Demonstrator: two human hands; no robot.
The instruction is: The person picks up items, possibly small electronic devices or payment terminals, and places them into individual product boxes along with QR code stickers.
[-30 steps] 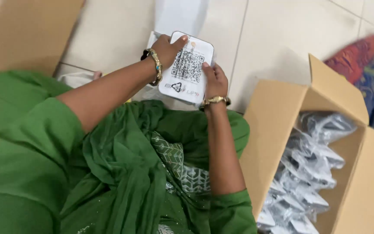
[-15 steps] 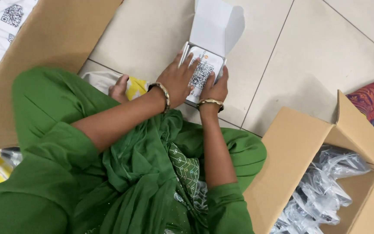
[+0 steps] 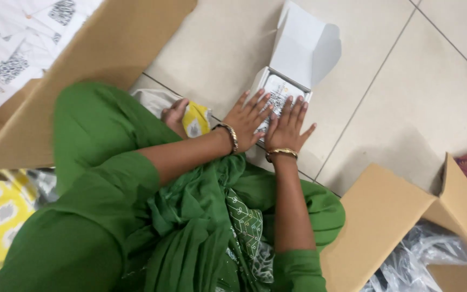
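Both hands, left [image 3: 249, 121] and right [image 3: 290, 130], press flat with fingers spread, gripping nothing, seemingly seating the printed card [image 3: 278, 93] in the white box [image 3: 298, 54]; lid open.

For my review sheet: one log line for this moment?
left hand: flat on card | right hand: flat on card | white box: lid open, on floor

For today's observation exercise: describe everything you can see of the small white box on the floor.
The white box looks like thin card. It lies on the tiled floor with its hinged lid flipped up and back, side flaps showing. Inside lies a white leaflet with dark printed patterns. The left hand and right hand lie flat on the leaflet, fingers spread, covering the box's near end. Nothing else touches it.
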